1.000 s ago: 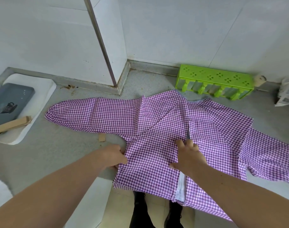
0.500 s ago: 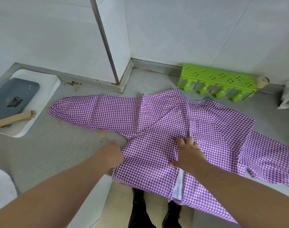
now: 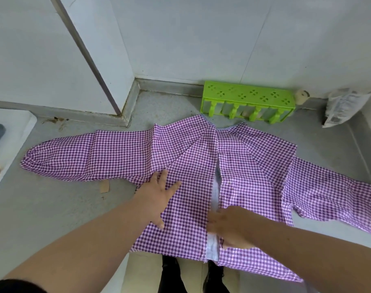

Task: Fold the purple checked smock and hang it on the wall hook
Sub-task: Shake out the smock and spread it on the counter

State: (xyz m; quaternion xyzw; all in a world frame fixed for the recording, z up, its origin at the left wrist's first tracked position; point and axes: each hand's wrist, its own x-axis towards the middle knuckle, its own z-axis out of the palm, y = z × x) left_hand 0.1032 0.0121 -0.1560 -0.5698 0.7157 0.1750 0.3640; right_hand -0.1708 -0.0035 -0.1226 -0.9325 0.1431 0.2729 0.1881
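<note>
Head view: smock (image 3: 193, 157) under both hands, left (image 3: 157, 197) flat, right (image 3: 229, 227) seemingly flat.

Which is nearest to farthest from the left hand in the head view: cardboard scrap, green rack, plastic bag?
From the left hand:
1. Cardboard scrap, just to its left on the counter.
2. Green rack, far side, against the wall.
3. Plastic bag, far right corner.

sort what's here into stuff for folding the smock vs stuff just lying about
For the job: purple checked smock, left hand, right hand.

Lying about: green plastic rack, crumpled plastic bag, cardboard scrap, white tray.
</note>
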